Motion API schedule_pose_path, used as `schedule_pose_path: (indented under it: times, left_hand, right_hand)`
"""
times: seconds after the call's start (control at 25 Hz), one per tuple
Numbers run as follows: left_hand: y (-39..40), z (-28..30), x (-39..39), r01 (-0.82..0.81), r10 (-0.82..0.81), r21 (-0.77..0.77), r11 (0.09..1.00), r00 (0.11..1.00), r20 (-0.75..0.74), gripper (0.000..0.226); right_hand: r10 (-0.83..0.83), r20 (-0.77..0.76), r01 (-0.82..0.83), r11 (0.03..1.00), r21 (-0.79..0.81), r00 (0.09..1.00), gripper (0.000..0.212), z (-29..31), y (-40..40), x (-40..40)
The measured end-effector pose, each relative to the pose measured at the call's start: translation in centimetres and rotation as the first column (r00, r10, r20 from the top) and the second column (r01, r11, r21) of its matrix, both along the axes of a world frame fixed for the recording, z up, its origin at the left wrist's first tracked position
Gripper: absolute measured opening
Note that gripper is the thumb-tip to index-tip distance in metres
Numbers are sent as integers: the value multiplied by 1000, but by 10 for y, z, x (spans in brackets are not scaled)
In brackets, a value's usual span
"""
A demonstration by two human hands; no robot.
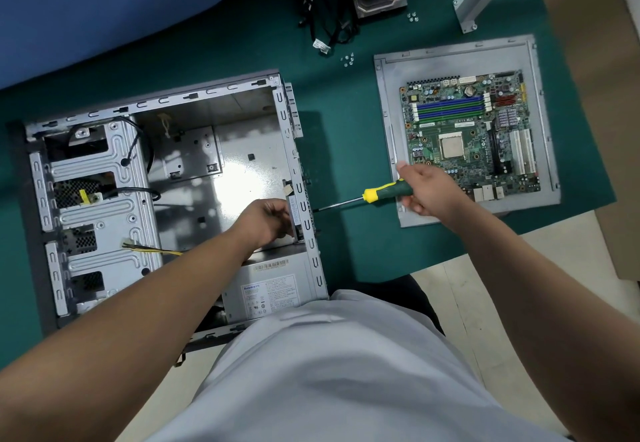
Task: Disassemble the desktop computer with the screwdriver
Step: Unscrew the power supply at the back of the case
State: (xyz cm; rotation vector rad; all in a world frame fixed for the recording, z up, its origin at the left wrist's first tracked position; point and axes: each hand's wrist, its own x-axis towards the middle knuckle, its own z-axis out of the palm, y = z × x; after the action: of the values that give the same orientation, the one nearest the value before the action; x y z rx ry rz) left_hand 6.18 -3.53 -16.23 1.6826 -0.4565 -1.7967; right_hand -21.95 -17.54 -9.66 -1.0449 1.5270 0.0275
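Right grip (427,192): closed round the green-and-yellow handle of the steel-shaft screwdriver (381,194), shaft pointing away toward the rear panel of the open grey sheet-metal computer case (221,150), tip at the panel's outer face. Left grip (268,221): inside the case, fingers curled on a small part at the rear wall; identity of that part not discernible.

Handling, as judged: case stiff, fairly heavy, thin stamped edges likely sharp; best held by folded rims or flat frame rails. Grey boxed power supply (266,289), just below the left grip, dense and heavy; support from beneath once freed. Green motherboard (471,133), beyond the right grip on a grey metal side panel (391,102) on the green-covered table (339,136), rigid but fragile; hold by edges only.

Hidden or unclear: screw head under the tip, left fingertips, near end of the case behind the torso. Loose silver screws (348,59) small, count uncertain.
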Motion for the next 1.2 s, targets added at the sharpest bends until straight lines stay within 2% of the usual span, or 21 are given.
schedule_pose_path:
  times: [0.04, 0.08, 0.12, 0.16, 0.24, 0.32, 0.36, 0.44, 0.56, 0.64, 0.72, 0.76, 0.84, 0.88, 0.92, 0.96, 1.0, 1.04, 1.08, 1.12, 1.2]
  left_hand:
    - [0, 0, 0, -6, 6, 5, 1000, 1000, 2, 81]
    - [0, 0, 0, -4, 4, 4, 1000, 1000, 3, 81]
    - [0, 0, 0, 5, -5, 0, 1000, 1000, 5, 81]
    - [0, 0, 0, 10, -10, -1, 1000, 1000, 7, 81]
    - [1, -1, 0, 10, -10, 6, 1000, 1000, 9, 81]
    - [1, -4, 0, 1, -1, 13, 1000, 1000, 18, 80]
    - [2, -6, 1, 0, 0, 14, 1000, 1000, 22, 80]
    - [3, -10, 2, 17, -17, 11, 1000, 999, 27, 80]
    - [5, -12, 7, 84, -84, 2, 996, 994, 74, 76]
    - [5, -14, 7, 92, -92, -2, 996, 993, 79, 74]
    - [6, -19, 8, 56, -56, -3, 998, 997, 58, 76]
    - [6, -20, 8, 55, -55, -3, 998, 997, 58, 76]
    - [5, -21, 9, 47, -47, 2, 999, 998, 50, 76]
    - [5, -22, 9, 48, -48, 1, 999, 998, 48, 76]
    - [6, -21, 9, 68, -68, -2, 998, 996, 56, 75]
    - [5, -19, 10, 100, -99, 0, 995, 992, 73, 73]
    - [5, -18, 10, 118, -118, 3, 993, 989, 90, 72]
    - [5, -18, 9, 111, -111, 3, 994, 990, 93, 73]
    - [5, -17, 9, 95, -94, -2, 996, 992, 87, 75]
    - [5, -15, 8, 87, -86, -14, 996, 993, 79, 76]
    - [4, -11, 6, 75, -74, -32, 997, 996, 43, 78]
  right_hand:
    - [-63, 54, 61, 998, 28, 997, 14, 0, 0, -1]
    - [-110, 110, 104, 993, 60, 988, 9, -1, -2, -4]
    - [-175, 144, 161, 981, 105, 974, 21, -1, -4, -5]
    - [-225, 189, 198, 969, 150, 956, 22, 0, -3, -3]
    - [-194, 118, 177, 974, 142, 974, 7, 5, -1, -1]
    - [-20, -30, 22, 997, 70, 999, 40, 4, 1, 1]
    - [12, -19, -11, 1000, 22, 1000, 40, 4, 2, 1]
    - [-125, 86, 121, 991, 49, 988, 10, 2, 1, 1]
    - [-312, 220, 271, 943, 195, 924, 21, -1, 1, -3]
    - [-238, 138, 216, 964, 154, 962, 7, 3, 3, -1]
    - [-77, 48, 74, 995, 61, 996, 33, 2, 5, 0]
    - [-66, 53, 65, 998, 21, 996, 30, 2, 6, 1]
    - [-177, 143, 170, 984, 55, 974, 6, -2, 4, -2]
    - [-242, 191, 226, 968, 106, 951, 18, -5, 3, -5]
    - [-272, 219, 245, 959, 144, 937, 19, -4, 4, -5]
    - [-254, 199, 231, 964, 135, 946, 9, -2, 5, -4]
    - [-216, 158, 199, 973, 119, 963, 13, -3, 6, -3]
    - [-129, 93, 123, 990, 68, 987, 30, -6, 7, -3]
    - [-90, 66, 88, 996, 23, 994, 37, -6, 9, -2]
    - [-111, 66, 112, 994, -7, 992, 33, -9, 10, -1]
    - [-262, 155, 255, 965, 63, 953, 8, -13, 9, -3]
